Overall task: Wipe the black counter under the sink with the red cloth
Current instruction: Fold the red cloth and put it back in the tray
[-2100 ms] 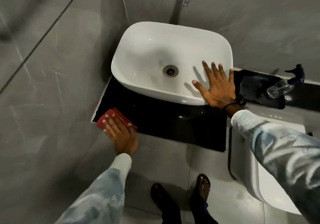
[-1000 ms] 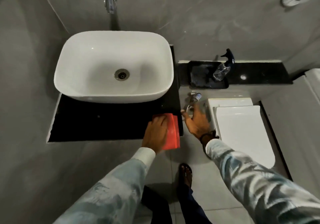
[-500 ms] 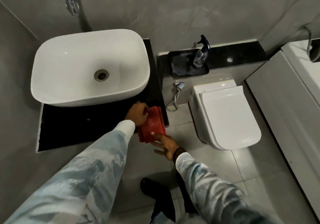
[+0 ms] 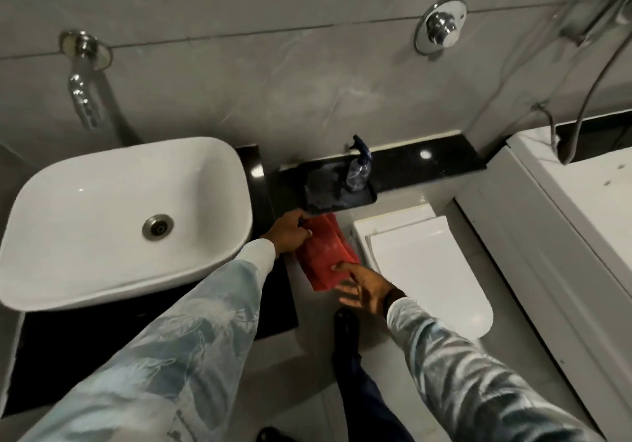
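Observation:
The red cloth (image 4: 323, 257) hangs folded in the air, off the right edge of the black counter (image 4: 277, 308), between the counter and the toilet. My left hand (image 4: 289, 234) grips its upper left corner. My right hand (image 4: 362, 287) has its fingers spread, with the fingertips touching the cloth's lower right edge. The white sink (image 4: 123, 219) sits on the counter, and my left sleeve hides much of the counter's front.
A white toilet (image 4: 427, 270) with its lid closed stands right of the cloth. A black tray (image 4: 338, 185) with a spray bottle (image 4: 359, 168) sits on the black ledge behind. A white bathtub (image 4: 588, 219) runs along the right. My feet stand on the grey floor below.
The cloth went along the counter front from the left end to the right end, then lifted off past the right edge. My right hand left the sink rim and came to the cloth.

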`<state>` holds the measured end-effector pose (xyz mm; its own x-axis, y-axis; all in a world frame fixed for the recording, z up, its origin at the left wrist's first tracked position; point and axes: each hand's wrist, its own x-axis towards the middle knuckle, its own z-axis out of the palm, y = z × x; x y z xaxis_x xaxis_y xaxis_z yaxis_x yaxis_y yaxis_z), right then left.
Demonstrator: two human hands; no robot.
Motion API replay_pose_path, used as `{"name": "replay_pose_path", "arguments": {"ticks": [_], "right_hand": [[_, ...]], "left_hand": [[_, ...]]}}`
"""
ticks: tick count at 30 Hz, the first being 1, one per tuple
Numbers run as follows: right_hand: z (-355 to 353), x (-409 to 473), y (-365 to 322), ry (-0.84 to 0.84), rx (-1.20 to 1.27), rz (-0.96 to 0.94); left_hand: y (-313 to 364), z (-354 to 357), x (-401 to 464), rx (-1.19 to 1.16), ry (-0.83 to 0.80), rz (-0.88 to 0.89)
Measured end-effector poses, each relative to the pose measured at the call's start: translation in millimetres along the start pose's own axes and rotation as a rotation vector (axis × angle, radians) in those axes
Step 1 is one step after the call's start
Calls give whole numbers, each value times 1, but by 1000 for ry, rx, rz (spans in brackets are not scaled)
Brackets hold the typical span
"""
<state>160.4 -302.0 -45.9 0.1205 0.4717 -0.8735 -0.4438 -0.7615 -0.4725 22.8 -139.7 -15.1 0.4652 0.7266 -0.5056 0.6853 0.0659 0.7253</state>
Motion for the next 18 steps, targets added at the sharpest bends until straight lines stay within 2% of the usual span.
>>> {"name": "replay_pose_path", "arguments": {"ticks": [5,12,15,18], "right_hand": [[-19,65,-65,42,4,-51],[-27,188,-146,113,123,-36],[-25,218,-162,124,106,-19],[-22,234,-174,133,200,36]], "left_hand": [[35,-3,91,77,35,2],[46,9,246,214,102,-5],[41,9,284,238,116,2],[34,5,304,246,115,-33]]}}
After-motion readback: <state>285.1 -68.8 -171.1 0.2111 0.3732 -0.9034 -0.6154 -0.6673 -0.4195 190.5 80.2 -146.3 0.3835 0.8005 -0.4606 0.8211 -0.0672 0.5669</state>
